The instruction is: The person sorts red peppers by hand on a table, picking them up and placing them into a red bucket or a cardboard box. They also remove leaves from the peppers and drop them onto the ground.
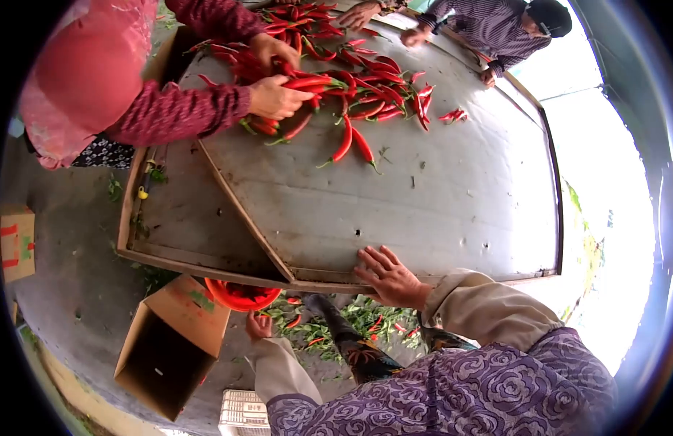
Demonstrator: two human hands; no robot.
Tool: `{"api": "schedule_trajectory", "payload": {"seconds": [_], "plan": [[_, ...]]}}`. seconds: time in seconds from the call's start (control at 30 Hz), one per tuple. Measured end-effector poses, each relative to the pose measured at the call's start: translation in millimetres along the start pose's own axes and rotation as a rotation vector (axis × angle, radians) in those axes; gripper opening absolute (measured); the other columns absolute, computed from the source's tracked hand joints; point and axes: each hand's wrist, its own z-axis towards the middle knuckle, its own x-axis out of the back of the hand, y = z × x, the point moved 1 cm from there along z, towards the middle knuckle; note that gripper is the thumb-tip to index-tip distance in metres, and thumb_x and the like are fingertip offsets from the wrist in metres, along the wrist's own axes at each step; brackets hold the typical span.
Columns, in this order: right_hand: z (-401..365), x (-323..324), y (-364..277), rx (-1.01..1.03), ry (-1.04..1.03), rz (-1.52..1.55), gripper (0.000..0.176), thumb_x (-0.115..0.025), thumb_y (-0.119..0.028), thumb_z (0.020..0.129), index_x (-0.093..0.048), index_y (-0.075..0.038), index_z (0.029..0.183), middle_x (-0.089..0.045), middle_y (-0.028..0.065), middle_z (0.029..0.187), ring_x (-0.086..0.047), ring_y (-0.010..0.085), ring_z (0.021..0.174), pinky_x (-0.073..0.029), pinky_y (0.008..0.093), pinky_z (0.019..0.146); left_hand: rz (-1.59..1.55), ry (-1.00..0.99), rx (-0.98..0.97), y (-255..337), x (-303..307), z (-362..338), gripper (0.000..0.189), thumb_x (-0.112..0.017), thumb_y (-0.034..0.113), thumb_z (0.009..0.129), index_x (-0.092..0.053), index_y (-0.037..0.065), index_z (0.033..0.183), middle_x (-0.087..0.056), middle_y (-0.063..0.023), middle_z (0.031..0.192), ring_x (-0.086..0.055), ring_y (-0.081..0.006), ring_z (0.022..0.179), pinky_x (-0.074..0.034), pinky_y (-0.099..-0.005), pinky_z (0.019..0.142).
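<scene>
My right hand [391, 277] lies with its fingers spread on the near wooden edge of the grey table [423, 211] and holds nothing. Below the table edge, my left hand [259, 325] is at the rim of a red basin [242, 296], its fingers curled against it. Dark red contents show inside the basin. A large pile of red chili peppers [373, 91] covers the far part of the table. Two peppers [343, 139] lie nearest to me, apart from my hands.
At the far left a co-worker's hands [277, 98] hold peppers. Other co-workers' hands [416, 35] are across the table. An open cardboard box [198, 320], a white crate [243, 410] and leaves [329, 330] are on the floor.
</scene>
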Motion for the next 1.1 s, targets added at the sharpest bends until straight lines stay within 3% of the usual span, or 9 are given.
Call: {"api": "schedule_trajectory", "payload": {"seconds": [0.07,0.1,0.27,0.33,0.47,0.6,0.67,0.83,1.1], "plan": [[1,0,2,0.013,-0.014,-0.004,0.079,-0.081,-0.032,0.068,-0.048,-0.010,0.137,-0.034,0.0212,0.151,-0.030,0.0374,0.142,-0.021,0.0531,0.117,-0.031,-0.205,0.040,5,11,32,0.040,-0.060,0.030,0.093,-0.036,0.018,0.065,-0.029,0.0034,0.053,-0.024,-0.0120,0.042,-0.040,-0.0340,0.059],[2,1,1,0.007,-0.016,0.008,0.079,-0.081,-0.031,0.069,-0.049,-0.010,0.137,-0.033,0.0209,0.151,-0.030,0.0370,0.142,-0.022,0.0529,0.116,0.045,-0.283,0.004,6,23,57,0.023,-0.063,0.029,0.090,-0.053,0.015,0.076,-0.050,0.0046,0.070,-0.049,-0.0131,0.066,-0.045,-0.0425,0.084],[1,1,1,0.000,-0.049,-0.007,0.078,-0.081,-0.032,0.069,-0.049,-0.009,0.137,-0.033,0.0207,0.152,-0.031,0.0363,0.142,-0.022,0.0529,0.116,0.009,-0.123,-0.034,4,12,55,0.013,-0.062,0.027,0.090,-0.059,0.016,0.084,-0.056,0.0048,0.074,-0.054,-0.0117,0.071,-0.042,-0.0450,0.088],[2,2,2,0.000,-0.057,-0.003,0.078,-0.080,-0.034,0.071,-0.049,-0.009,0.137,-0.032,0.0209,0.152,-0.030,0.0357,0.142,-0.021,0.0531,0.117,0.019,-0.094,-0.019,4,12,62,0.014,-0.064,0.027,0.089,-0.057,0.015,0.091,-0.049,0.0049,0.078,-0.047,-0.0125,0.076,-0.044,-0.0382,0.075],[1,0,3,-0.001,-0.068,-0.020,0.077,-0.079,-0.036,0.072,-0.049,-0.009,0.137,-0.031,0.0213,0.153,-0.029,0.0348,0.143,-0.020,0.0531,0.117,0.065,-0.092,-0.063,4,7,56,0.015,-0.065,0.029,0.089,-0.058,0.017,0.094,-0.048,0.0046,0.077,-0.046,-0.0125,0.074,-0.045,-0.0403,0.077],[1,1,5,-0.002,-0.094,-0.018,0.074,-0.077,-0.037,0.074,-0.049,-0.009,0.136,-0.028,0.0221,0.154,-0.026,0.0341,0.144,-0.018,0.0530,0.118,0.028,-0.199,-0.070,7,7,68,0.013,-0.062,0.030,0.092,-0.061,0.018,0.098,-0.067,0.0042,0.092,-0.058,-0.0127,0.078,-0.044,-0.0434,0.082],[1,-1,5,-0.006,-0.091,-0.021,0.074,-0.077,-0.037,0.075,-0.049,-0.009,0.136,-0.027,0.0225,0.154,-0.025,0.0342,0.145,-0.018,0.0530,0.118,0.013,-0.242,-0.077,11,5,71,0.029,-0.067,0.034,0.088,-0.061,0.018,0.112,-0.063,0.0040,0.095,-0.057,-0.0147,0.088,-0.049,-0.0390,0.079],[1,-4,7,-0.006,-0.118,0.004,0.071,-0.075,-0.038,0.076,-0.049,-0.009,0.136,-0.027,0.0232,0.154,-0.026,0.0362,0.144,-0.019,0.0539,0.117,0.062,-0.322,-0.181,2,17,112,0.012,-0.054,-0.001,0.081,-0.058,0.010,0.084,-0.053,0.0016,0.074,-0.047,-0.0115,0.060,-0.051,-0.0287,0.069],[0,-5,5,0.018,-0.046,-0.027,0.069,-0.076,-0.033,0.074,-0.051,-0.009,0.134,-0.030,0.0237,0.152,-0.030,0.0366,0.142,-0.021,0.0542,0.116,0.007,-0.374,-0.173,-48,-29,47,0.027,-0.051,-0.005,0.075,-0.036,0.010,0.059,-0.036,0.0000,0.058,-0.039,-0.0124,0.055,-0.044,-0.0278,0.062]]}}
